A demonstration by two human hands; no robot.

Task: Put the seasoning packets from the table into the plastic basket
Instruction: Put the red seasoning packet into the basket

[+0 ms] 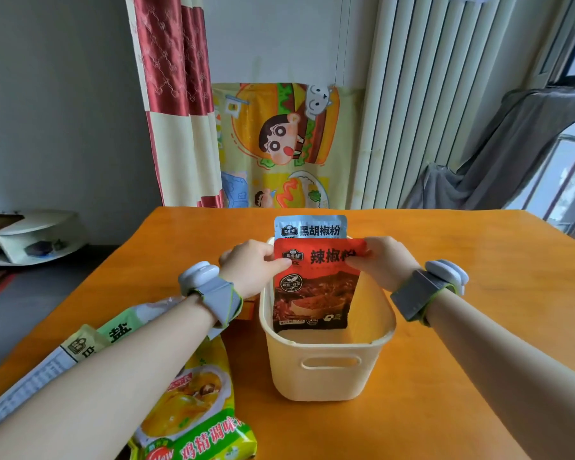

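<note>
A cream plastic basket [326, 366] stands on the orange table [478, 327] in front of me. A red chili powder packet [316, 293] stands upright inside it, its lower edge on the basket floor. My left hand [253, 267] pinches its top left corner and my right hand [382, 260] pinches its top right corner. Behind it a grey-blue pepper powder packet [311, 227] leans against the basket's far wall. On the table at the left lie a yellow chicken seasoning packet [196, 413] and a green and white salt packet [120, 330], partly under my left forearm.
A small orange item [246, 310] peeks out between my left wrist and the basket. Beyond the table's far edge hang a red and cream curtain [176, 104] and a cartoon cloth [279, 144]. A white shelf [30, 237] stands low at the left.
</note>
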